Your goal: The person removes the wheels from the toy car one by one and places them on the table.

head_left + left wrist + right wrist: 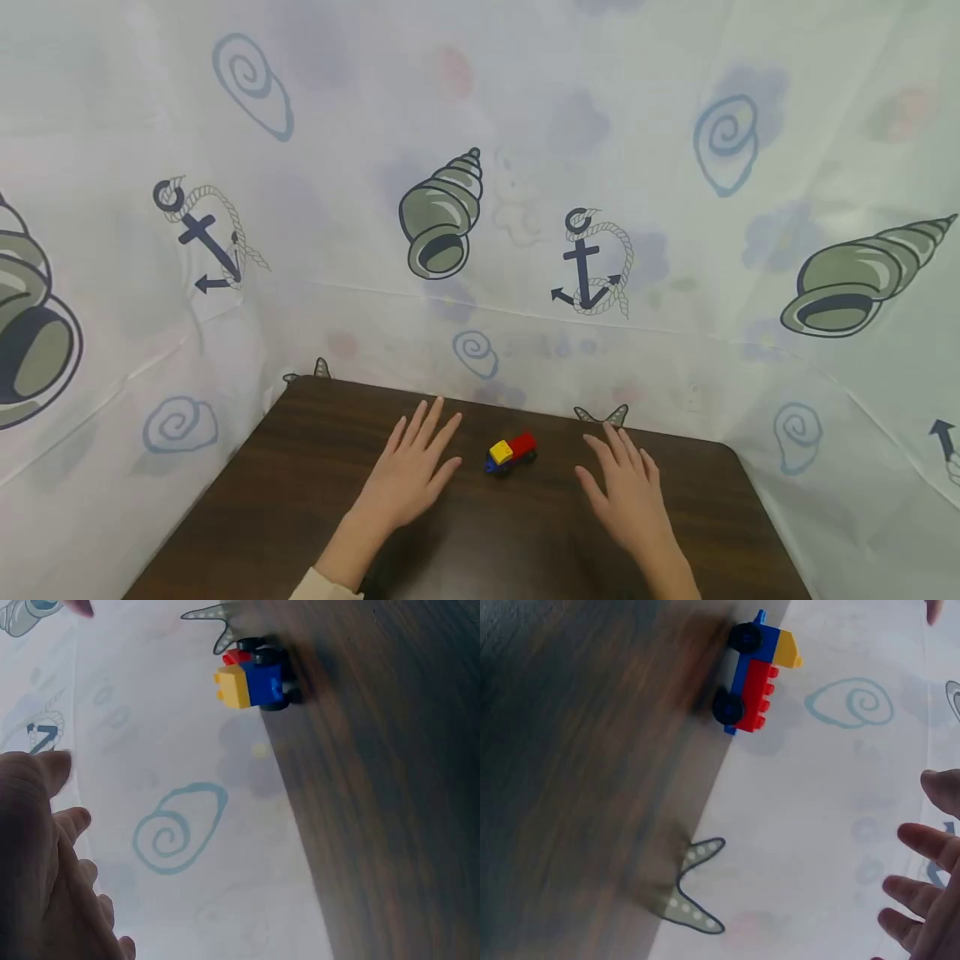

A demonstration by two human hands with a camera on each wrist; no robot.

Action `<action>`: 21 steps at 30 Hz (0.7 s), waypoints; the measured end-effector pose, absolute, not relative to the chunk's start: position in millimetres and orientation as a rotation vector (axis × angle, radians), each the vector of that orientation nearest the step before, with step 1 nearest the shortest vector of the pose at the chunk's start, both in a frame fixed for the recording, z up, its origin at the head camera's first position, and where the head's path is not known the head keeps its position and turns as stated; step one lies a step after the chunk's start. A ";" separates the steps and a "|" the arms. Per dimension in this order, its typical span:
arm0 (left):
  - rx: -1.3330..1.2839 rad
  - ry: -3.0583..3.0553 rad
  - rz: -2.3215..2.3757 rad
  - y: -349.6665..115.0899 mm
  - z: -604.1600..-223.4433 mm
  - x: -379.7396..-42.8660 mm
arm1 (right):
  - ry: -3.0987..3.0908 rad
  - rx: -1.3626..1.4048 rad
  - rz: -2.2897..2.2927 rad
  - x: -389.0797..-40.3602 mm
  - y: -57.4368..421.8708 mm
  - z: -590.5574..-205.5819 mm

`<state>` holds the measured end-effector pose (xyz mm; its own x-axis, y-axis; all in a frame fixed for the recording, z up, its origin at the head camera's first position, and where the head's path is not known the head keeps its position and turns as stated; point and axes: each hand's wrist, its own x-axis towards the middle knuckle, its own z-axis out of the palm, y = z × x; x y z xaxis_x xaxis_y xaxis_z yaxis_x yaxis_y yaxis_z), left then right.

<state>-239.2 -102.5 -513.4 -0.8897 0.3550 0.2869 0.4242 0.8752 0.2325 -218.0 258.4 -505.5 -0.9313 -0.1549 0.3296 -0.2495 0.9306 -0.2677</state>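
Observation:
A small toy truck (512, 451) made of building bricks stands on the dark table between the two hands. It has a blue base, black wheels, a yellow brick (786, 649) at the front and a red studded brick (755, 696) behind. To its left, the left hand (411, 475) is held with fingers spread and touches nothing visible. On the truck's other side the right hand (626, 487) also has its fingers extended, apart from the truck. Both wrist views show the truck upright, with fingers (73, 825) at the frame's side.
The brown wood-grain table (300, 467) has rounded far corners. A white sheet (345, 250) printed with shells, anchors and starfish hangs behind it and along both sides. A cream sleeve (322, 586) covers the left forearm.

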 end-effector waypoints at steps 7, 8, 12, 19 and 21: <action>-0.664 -2.853 -0.794 -86.7 -538.1 -256.5 | -2.841 0.276 0.526 -229.5 236.7 -529.2; -0.666 -2.864 -0.866 -82.5 -541.4 -259.9 | -2.879 0.264 0.571 -232.3 232.2 -533.9; -0.650 -2.920 -1.109 -62.9 -554.4 -275.2 | -3.046 0.204 0.711 -242.1 212.8 -554.5; -0.453 -2.975 -1.349 -34.7 -570.2 -297.4 | -3.142 0.153 0.728 -257.8 180.8 -572.5; -0.377 -2.967 -1.406 -28.5 -574.7 -301.3 | -3.160 0.110 0.711 -260.8 174.3 -573.1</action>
<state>-301.3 -28.5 -574.7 -0.9609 0.2725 -0.0497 0.1340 0.6145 0.7775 -260.8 174.3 -573.1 -0.9928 -0.0877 -0.0814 -0.0444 0.9017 -0.4301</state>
